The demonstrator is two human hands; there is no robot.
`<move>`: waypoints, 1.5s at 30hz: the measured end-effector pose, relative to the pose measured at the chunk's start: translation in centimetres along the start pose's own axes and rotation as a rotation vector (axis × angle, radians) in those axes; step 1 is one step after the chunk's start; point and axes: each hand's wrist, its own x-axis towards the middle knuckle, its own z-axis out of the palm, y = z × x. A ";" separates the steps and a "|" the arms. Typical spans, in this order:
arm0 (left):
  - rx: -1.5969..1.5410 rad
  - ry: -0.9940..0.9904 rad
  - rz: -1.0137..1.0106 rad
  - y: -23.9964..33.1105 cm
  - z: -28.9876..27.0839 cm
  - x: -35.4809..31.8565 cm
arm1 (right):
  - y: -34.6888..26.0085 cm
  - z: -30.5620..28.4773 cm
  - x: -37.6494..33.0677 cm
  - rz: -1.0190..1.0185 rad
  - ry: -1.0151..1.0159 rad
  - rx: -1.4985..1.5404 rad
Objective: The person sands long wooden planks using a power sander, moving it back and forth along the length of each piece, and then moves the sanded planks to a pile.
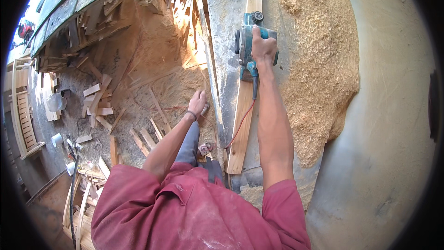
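My right hand point(263, 48) grips the handle of a teal electric planer point(248, 48), its thumb lying along the top. The planer rests on a long pale wooden board point(242, 125), which runs lengthwise along the grey work surface point(226, 0) and shows beyond and behind the tool. A dark cord point(255, 89) leaves the planer's near end and joins a red wire running back toward my body. Away from the board, my left hand point(198, 102) hangs over my leg, fingers loosely curled together, with nothing visible in them. A dark band circles that wrist.
A thick heap of wood shavings point(319, 55) covers the right side of the work surface, beside a smooth wall point(393, 111). Wood offcuts point(98, 97) litter the floor at left. A slatted wooden piece point(27, 115) stands far left, and a stacked bench point(88, 0) sits upper left.
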 end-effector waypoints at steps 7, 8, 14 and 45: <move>-0.098 0.368 0.252 12.9 4.8 11.7 | -3.5 1.6 5.3 0.044 -0.062 -0.002; -0.124 0.376 0.222 15.0 4.9 12.6 | -4.6 1.1 5.7 0.092 -0.103 -0.017; 0.023 0.445 0.052 19.4 5.8 15.4 | -8.7 1.8 9.4 0.090 -0.207 0.067; -0.046 0.355 0.106 18.0 5.3 16.1 | -18.5 12.1 34.9 -0.137 -0.121 0.107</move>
